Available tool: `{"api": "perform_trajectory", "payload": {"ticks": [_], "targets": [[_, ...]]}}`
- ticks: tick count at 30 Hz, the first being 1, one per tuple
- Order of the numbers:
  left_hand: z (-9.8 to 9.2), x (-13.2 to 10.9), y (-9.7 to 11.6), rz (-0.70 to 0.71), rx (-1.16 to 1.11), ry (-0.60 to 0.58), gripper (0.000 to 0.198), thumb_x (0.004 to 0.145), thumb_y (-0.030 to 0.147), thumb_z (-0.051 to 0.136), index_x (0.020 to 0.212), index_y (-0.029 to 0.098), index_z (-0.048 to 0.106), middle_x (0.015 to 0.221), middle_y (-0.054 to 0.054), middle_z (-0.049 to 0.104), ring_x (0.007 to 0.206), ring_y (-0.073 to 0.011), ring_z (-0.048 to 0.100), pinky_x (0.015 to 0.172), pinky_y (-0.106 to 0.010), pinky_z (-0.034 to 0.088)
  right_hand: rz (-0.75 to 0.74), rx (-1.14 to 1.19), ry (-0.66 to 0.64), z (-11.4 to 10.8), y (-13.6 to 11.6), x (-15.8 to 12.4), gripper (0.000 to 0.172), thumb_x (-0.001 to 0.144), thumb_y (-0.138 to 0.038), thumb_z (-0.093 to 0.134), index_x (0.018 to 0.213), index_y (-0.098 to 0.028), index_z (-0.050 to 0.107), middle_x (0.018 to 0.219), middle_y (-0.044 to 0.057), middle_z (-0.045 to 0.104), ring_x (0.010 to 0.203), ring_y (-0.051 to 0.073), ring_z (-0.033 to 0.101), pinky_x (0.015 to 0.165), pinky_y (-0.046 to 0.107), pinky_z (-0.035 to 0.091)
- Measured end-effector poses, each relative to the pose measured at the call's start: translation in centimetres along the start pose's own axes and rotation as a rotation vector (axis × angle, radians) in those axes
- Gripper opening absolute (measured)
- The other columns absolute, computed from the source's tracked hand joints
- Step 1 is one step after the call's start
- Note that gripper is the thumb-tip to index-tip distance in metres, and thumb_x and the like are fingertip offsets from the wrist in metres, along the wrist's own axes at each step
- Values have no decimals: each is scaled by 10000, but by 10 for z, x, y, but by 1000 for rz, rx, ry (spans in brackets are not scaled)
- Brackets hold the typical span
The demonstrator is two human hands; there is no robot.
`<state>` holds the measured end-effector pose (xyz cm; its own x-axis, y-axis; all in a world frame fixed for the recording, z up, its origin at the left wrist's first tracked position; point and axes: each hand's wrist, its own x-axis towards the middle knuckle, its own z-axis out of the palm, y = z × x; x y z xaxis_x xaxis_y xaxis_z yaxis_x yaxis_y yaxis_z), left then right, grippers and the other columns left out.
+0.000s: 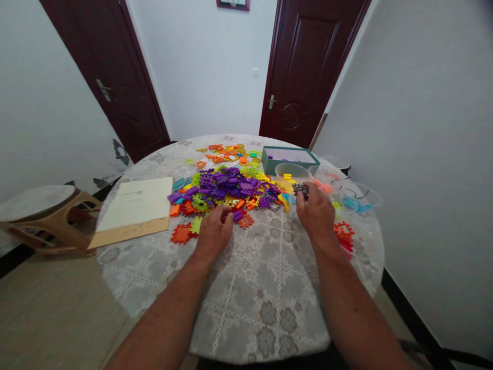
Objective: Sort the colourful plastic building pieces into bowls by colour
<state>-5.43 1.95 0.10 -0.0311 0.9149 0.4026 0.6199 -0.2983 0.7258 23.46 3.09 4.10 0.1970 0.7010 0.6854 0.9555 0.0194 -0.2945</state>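
A heap of plastic building pieces (231, 182), mostly purple, with green, yellow and orange among them, lies on the round table. My left hand (215, 226) rests at its front edge, thumb and fingers curled together. Just beyond its fingertips is a purple piece (238, 216); whether they grip anything is hidden. An orange notched square (245, 221) lies beside that piece, and a larger orange-red one (181, 234) is left of the hand. Right of the heap, my right hand (318, 210) pinches a dark grey notched piece (300, 190) in front of a clear tub (293, 168).
A green box (271, 163) with a few purple pieces stands behind the tub. More clear containers (370, 195) hold blue and orange pieces at the right. Red-orange pieces (344, 234) lie by my right wrist. A paper sheet on a board (131, 226) occupies the left edge.
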Motion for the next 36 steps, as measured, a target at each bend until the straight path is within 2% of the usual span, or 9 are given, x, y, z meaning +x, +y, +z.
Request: {"api": "perform_trajectory", "payload": {"ticks": [4, 8, 10, 15, 18, 23, 27, 32, 36], "targets": [[10, -9, -2, 285, 198, -118, 286, 940, 203, 536, 1190, 185, 674, 1183, -141, 697, 1148, -281, 638, 1055, -451, 500, -72, -125, -10, 10, 19, 1, 317, 936, -247, 535, 1196, -113, 658, 1089, 192, 713, 1004, 316, 604, 899, 420, 445], [15, -14, -4, 241, 330, -197, 490, 925, 209, 565, 1415, 222, 563, 1461, -160, 545, 1316, -321, 547, 1115, -480, 462, -155, 2, 52, 9, 1, -2, 278, 950, -210, 510, 1166, -123, 661, 1112, 184, 692, 1063, 321, 587, 993, 462, 418], [16, -15, -5, 205, 375, -244, 526, 931, 220, 563, 1455, 248, 522, 1511, -143, 507, 1322, -320, 545, 1082, -466, 481, -215, 121, -5, 9, -20, -9, 252, 967, -184, 484, 1141, -155, 664, 1092, 158, 692, 1053, 302, 592, 998, 445, 427], [16, -15, -3, 182, 452, -329, 421, 944, 244, 566, 1365, 256, 567, 1301, -123, 632, 1187, -285, 608, 946, -387, 515, -477, 283, -429, 28, -66, -45, 287, 962, -162, 526, 1213, -193, 662, 1187, 138, 683, 1129, 288, 571, 1029, 439, 435], [15, -16, -1, 179, 448, -357, 313, 963, 253, 536, 1269, 238, 601, 1176, -121, 664, 1108, -279, 632, 901, -376, 508, -510, 257, -608, 41, -73, -61, 354, 948, -220, 597, 1296, -174, 635, 1319, 160, 634, 1245, 298, 520, 1066, 450, 421], [13, -16, 0, 218, 374, -396, 167, 972, 265, 524, 1090, 222, 633, 1066, -113, 686, 1027, -275, 646, 885, -377, 493, -502, 224, -687, 34, -67, -58, 192, 937, -311, 647, 1053, -172, 710, 1317, 156, 622, 1254, 288, 515, 1057, 418, 413], [14, -17, -2, 290, 322, -462, 169, 982, 280, 505, 1052, 224, 648, 1000, -96, 687, 980, -259, 653, 895, -378, 499, -524, 231, -770, 20, -60, -49, 115, 899, -296, 671, 854, -192, 691, 1051, 114, 669, 1029, 253, 589, 907, 360, 444], [15, -18, -2, 341, 235, -428, 427, 953, 274, 559, 1379, 252, 552, 1345, -121, 621, 1232, -275, 593, 1045, -406, 469, -469, 256, -788, 20, -54, -46, 89, 863, -229, 672, 932, -186, 636, 929, 80, 634, 899, 231, 567, 798, 332, 405], [16, -17, -1, 322, 223, -488, 373, 929, 286, 610, 1301, 273, 602, 1231, -102, 675, 1176, -281, 607, 1025, -412, 469, -484, 369, -797, 27, -52, -47, 148, 842, -210, 685, 969, -185, 612, 987, 67, 613, 956, 220, 546, 844, 319, 400]]}}
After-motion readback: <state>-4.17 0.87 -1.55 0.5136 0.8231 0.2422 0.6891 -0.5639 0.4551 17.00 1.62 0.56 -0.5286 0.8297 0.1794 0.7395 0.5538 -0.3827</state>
